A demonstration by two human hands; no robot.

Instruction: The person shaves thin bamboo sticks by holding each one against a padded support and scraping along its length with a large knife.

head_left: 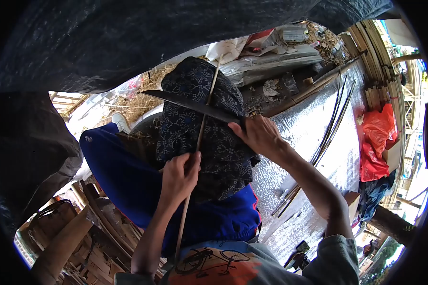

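A thin pale strip, which looks like bamboo (202, 129), runs lengthwise over a dark patterned cloth (185, 88) spread on my lap. My left hand (181, 172) is closed around the strip near its middle. In my right hand (261, 135) is the handle end of a long curved knife (185, 102); my fingers hide the handle. The dark blade points left and crosses the strip above my left hand. Whether its edge bites into the strip I cannot tell. Blue trousers (128, 173) show beneath the cloth.
Shiny silver sheeting (314, 190) covers the ground at right, with several long dark strips (330, 128) on it. A red plastic bag (378, 137) lies beyond. Bamboo pieces (64, 242) are piled at lower left. Dark tarpaulin (104, 42) hangs across the top. Corrugated sheets (276, 61) lie ahead.
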